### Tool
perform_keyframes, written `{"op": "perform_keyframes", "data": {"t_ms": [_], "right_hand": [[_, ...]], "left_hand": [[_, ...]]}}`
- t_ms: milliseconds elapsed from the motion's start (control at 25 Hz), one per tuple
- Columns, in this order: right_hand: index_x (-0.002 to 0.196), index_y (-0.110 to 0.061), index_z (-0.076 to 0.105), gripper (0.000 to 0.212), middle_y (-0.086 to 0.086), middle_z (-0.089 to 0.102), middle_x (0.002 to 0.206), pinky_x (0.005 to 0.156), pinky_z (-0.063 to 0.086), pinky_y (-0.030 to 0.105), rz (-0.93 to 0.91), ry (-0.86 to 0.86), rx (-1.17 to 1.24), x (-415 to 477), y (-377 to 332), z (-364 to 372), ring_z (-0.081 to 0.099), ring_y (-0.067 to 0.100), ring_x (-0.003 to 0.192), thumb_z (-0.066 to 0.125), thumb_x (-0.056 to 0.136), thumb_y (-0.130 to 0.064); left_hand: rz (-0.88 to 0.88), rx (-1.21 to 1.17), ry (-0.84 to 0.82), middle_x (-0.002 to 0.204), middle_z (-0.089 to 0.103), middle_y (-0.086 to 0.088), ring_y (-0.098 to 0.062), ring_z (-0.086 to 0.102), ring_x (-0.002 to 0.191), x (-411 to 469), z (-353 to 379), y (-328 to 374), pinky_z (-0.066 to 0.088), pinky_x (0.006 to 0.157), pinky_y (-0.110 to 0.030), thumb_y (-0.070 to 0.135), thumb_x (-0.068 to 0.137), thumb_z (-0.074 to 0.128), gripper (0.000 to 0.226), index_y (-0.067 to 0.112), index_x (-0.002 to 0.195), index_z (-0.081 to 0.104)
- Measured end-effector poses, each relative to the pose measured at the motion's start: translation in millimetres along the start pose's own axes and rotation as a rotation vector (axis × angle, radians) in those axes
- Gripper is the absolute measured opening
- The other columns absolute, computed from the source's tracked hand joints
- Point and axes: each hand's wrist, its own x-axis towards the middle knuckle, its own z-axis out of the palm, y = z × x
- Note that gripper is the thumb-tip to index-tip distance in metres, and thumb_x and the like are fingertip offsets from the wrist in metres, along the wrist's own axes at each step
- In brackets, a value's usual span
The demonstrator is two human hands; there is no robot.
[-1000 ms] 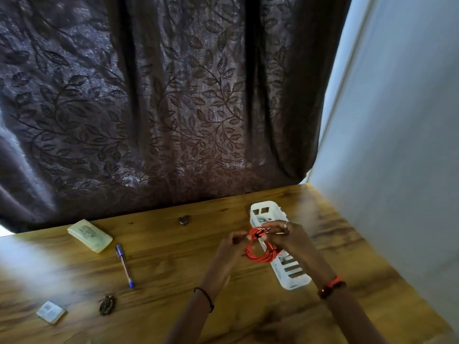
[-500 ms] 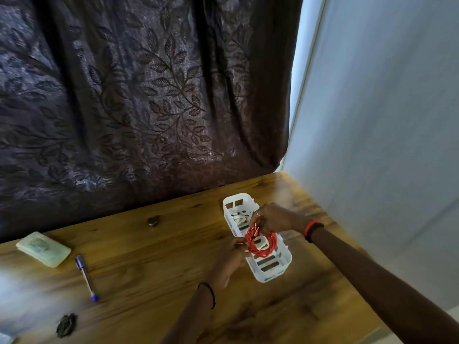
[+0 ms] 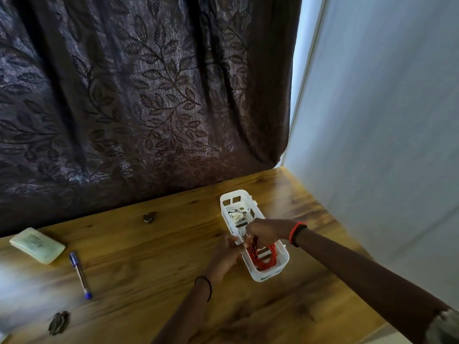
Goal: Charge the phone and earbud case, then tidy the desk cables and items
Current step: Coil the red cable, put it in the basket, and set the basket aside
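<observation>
Inside the white basket (image 3: 268, 275), near end: coiled red cable (image 3: 265, 259), right hand (image 3: 267, 232) grip pinching its plugs; left hand (image 3: 227, 254) grip closure unclear.

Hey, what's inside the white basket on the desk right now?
The white basket holds a coiled red cable at its near end, with the right hand on it, and a pale cable bundle at the far end. The hand hides the middle.

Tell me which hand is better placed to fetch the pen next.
Left, probably. The left hand sits at the white basket's left wall, on the side where the pen lies. The right hand is over the basket, on the red cable.
</observation>
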Motion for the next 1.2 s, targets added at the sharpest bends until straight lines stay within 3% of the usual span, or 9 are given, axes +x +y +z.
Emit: {"op": "perform_keyframes", "data": {"t_ms": [240,360,480,560,640,800,880,1000,1200], "right_hand": [[0.118,-0.008,0.063,0.036,0.008,0.066,0.115,0.078,0.045,0.019,-0.005,0.059,0.1,-2.5,-1.0,5.3,0.062,0.022,0.103,0.063,0.082,-0.002],[0.109,-0.012,0.069,0.027,0.003,0.07,0.109,0.082,0.05,0.021,-0.039,0.131,0.251,-5.3,7.0,5.8,0.065,0.015,0.096,0.064,0.083,-0.008],[0.098,-0.011,0.072,0.015,-0.003,0.071,0.099,0.081,0.052,0.021,0.051,0.443,0.598,-10.8,21.7,4.5,0.065,0.007,0.082,0.063,0.087,-0.016],[0.094,-0.011,0.072,0.016,0.001,0.071,0.096,0.077,0.052,0.026,0.241,0.742,0.732,-12.3,29.1,15.6,0.066,0.014,0.081,0.057,0.089,-0.016],[0.093,-0.009,0.069,0.021,0.009,0.07,0.098,0.065,0.048,0.022,0.429,0.859,0.809,-11.9,31.9,37.5,0.064,0.02,0.078,0.048,0.092,-0.013],[0.091,-0.014,0.068,0.023,0.008,0.071,0.093,0.058,0.048,0.017,0.447,0.824,1.263,-13.2,22.6,80.4,0.064,0.012,0.071,0.046,0.095,-0.017],[0.091,-0.015,0.07,0.022,0.0,0.071,0.081,0.054,0.047,0.017,0.446,0.833,1.469,-18.1,16.3,87.4,0.066,0.008,0.064,0.049,0.095,-0.023],[0.095,-0.015,0.072,0.02,0.002,0.074,0.083,0.061,0.054,0.026,0.392,0.827,1.57,-18.8,12.9,93.3,0.07,0.015,0.07,0.055,0.092,-0.025],[0.098,-0.014,0.072,0.018,0.004,0.074,0.089,0.07,0.056,0.033,0.405,0.871,1.605,-21.1,2.1,89.8,0.07,0.023,0.082,0.058,0.091,-0.022]], "left_hand": [[-0.013,-0.017,0.009,0.116,0.056,-0.003,-0.009,0.06,0.085,1.0,1.6,-0.4,0.049,0.063,-0.02,0.027,0.088,0.063,0.042,0.015,0.122,0.044],[-0.013,-0.033,0.019,0.12,0.056,-0.006,-0.018,0.059,0.098,1.1,0.6,-2.1,0.051,0.071,-0.025,0.025,0.087,0.064,0.045,0.013,0.125,0.043],[-0.01,-0.053,0.02,0.119,0.056,-0.005,-0.019,0.058,0.101,2.5,-0.4,-6.0,0.051,0.075,-0.026,0.027,0.086,0.066,0.046,0.013,0.123,0.044],[-0.002,-0.052,0.022,0.123,0.056,-0.005,-0.018,0.057,0.104,1.9,-0.2,-7.3,0.051,0.08,-0.028,0.029,0.085,0.066,0.047,0.015,0.125,0.044],[-0.001,-0.047,0.012,0.13,0.052,-0.004,-0.019,0.054,0.112,4.8,2.1,-11.2,0.049,0.083,-0.028,0.03,0.086,0.064,0.052,0.017,0.132,0.043],[-0.015,-0.194,-0.035,0.137,0.052,-0.002,-0.02,0.053,0.12,9.4,6.2,-20.6,0.046,0.1,-0.039,0.039,0.079,0.069,0.064,0.025,0.136,0.045],[-0.001,-0.327,-0.106,0.128,0.061,-0.002,-0.017,0.06,0.113,6.1,8.3,-21.3,0.049,0.096,-0.036,0.034,0.084,0.065,0.044,0.025,0.126,0.054],[0.036,-0.439,-0.141,0.117,0.067,0.001,-0.014,0.063,0.106,-1.4,10.6,-20.6,0.051,0.082,-0.026,0.02,0.092,0.056,0.03,0.022,0.122,0.058],[0.071,-0.489,-0.165,0.122,0.065,0.001,-0.015,0.063,0.109,-5.0,8.0,-22.7,0.052,0.087,-0.028,0.021,0.091,0.057,0.034,0.022,0.125,0.057]]}}
